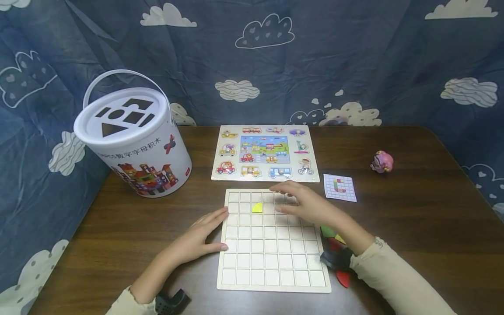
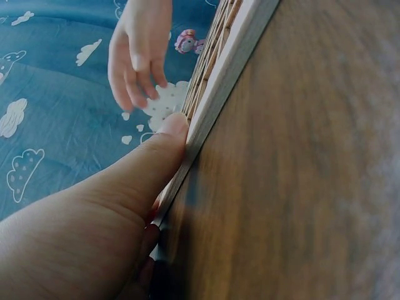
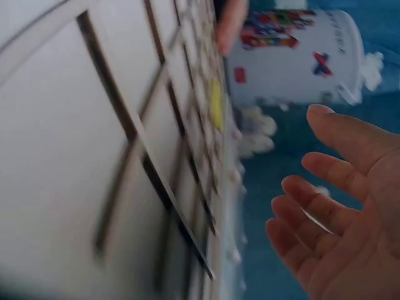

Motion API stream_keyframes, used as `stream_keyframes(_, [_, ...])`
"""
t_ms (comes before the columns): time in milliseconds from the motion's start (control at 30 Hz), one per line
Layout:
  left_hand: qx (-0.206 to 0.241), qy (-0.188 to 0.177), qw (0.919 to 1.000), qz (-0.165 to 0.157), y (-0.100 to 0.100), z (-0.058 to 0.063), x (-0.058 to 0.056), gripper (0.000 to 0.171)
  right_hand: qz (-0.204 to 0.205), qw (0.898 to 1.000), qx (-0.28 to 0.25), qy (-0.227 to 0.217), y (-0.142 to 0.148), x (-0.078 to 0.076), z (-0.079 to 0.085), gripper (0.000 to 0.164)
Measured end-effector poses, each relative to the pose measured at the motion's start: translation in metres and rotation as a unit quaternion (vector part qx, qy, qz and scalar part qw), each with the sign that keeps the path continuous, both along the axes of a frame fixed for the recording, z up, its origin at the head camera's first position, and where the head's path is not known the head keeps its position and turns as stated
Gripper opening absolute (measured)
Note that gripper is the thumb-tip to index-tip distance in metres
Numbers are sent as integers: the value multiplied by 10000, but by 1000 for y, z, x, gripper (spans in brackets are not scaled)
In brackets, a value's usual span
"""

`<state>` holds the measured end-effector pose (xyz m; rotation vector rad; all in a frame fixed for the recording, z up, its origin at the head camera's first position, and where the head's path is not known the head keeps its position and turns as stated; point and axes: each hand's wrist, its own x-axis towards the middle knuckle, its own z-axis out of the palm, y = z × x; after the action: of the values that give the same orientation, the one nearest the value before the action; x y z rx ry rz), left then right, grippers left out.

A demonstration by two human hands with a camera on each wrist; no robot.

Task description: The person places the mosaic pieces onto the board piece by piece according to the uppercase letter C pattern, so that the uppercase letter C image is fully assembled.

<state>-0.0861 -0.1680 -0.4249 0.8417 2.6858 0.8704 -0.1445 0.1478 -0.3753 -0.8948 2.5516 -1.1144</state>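
A pale wooden grid board [image 1: 263,261] lies on the table in front of me, with one yellow quarter-round piece [image 1: 257,208] in a square of its second row. My left hand [image 1: 195,238] touches the board's left edge with thumb and fingertips spread along it; the thumb [image 2: 150,156] shows at the rim in the left wrist view. Over the board's upper right part hovers my right hand [image 1: 301,202], its fingers loosely spread and nothing held. Beside the board, partly hidden under the right wrist, lie green [image 1: 327,232] and red [image 1: 343,278] pieces.
Behind the board lies a vehicle picture puzzle [image 1: 265,171]. To its right are a pattern card [image 1: 340,187] and a small pink figurine [image 1: 382,162]. A white lidded bucket [image 1: 149,148] with shape cutouts stands at the back left, before a blue cloud-print cloth [image 1: 212,57].
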Motion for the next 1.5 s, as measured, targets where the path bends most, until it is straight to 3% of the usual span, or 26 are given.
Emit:
stream_keyframes(233, [7, -19, 10000, 5, 0, -2, 0, 81, -616, 9974, 55, 373, 49, 17, 7, 52])
stream_keyframes(500, [26, -87, 10000, 21, -1, -3, 0, 81, -1043, 9936, 407, 135, 101, 38, -9, 49])
stream_keyframes(733, [-17, -133, 9999, 92, -2, -1, 0, 82, -1176, 9898, 732, 325, 126, 51, -25, 38])
stream_keyframes(867, [-8, -100, 9999, 59, -2, -2, 0, 82, -1193, 9882, 908, 308, 131, 52, -29, 32])
stream_keyframes(1067, [30, -61, 10000, -3, -1, -2, -1, 81, -1190, 9854, 890, 826, 130, 51, -34, 26])
stream_keyframes(1167, [30, -44, 10000, -9, -1, -2, -1, 81, -1209, 9850, 952, 783, 128, 50, -34, 26])
stream_keyframes(1300, [23, -33, 10000, 0, -1, -2, 0, 81, -1286, 9845, 1068, 539, 126, 48, -30, 26])
stream_keyframes(1500, [22, -4, 10000, 2, -1, -1, 0, 81, -1297, 9847, 952, 665, 115, 46, -17, 31])
